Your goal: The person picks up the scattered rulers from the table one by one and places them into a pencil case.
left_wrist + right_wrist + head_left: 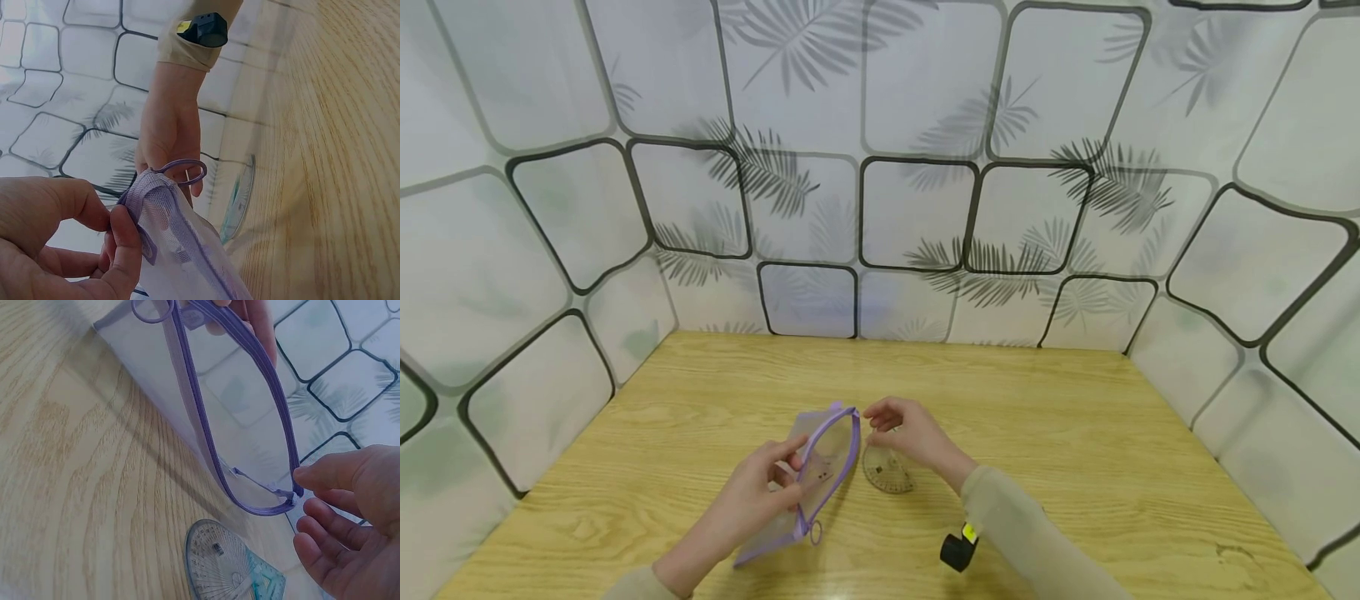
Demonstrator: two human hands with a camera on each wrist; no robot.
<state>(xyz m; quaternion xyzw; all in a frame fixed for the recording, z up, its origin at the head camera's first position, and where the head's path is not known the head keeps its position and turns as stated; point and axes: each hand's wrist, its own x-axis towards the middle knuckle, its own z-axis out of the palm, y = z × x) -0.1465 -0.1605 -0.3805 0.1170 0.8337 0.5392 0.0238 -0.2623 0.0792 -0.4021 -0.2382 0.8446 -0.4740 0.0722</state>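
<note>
A translucent pouch [778,533] with a purple zipper stands tilted on the table, its mouth spread into an oval. My left hand [760,487] pinches the zipper edge between thumb and fingers, as the left wrist view shows close up. Beside the far end of the zipper is my right hand [910,429], fingers loosely bent and thumb apart from the index finger. Its fingertips [303,475] are right at the zipper's corner. Under that hand lies a clear protractor [887,473], with a teal-tinted set square [267,575] overlapping it.
The wood-grain table [1075,433] is enclosed by a patterned curtain [917,217] at the back and sides. A purple ring [816,533] hangs from the pouch's near end. A black wrist camera [958,550] sits at the right sleeve.
</note>
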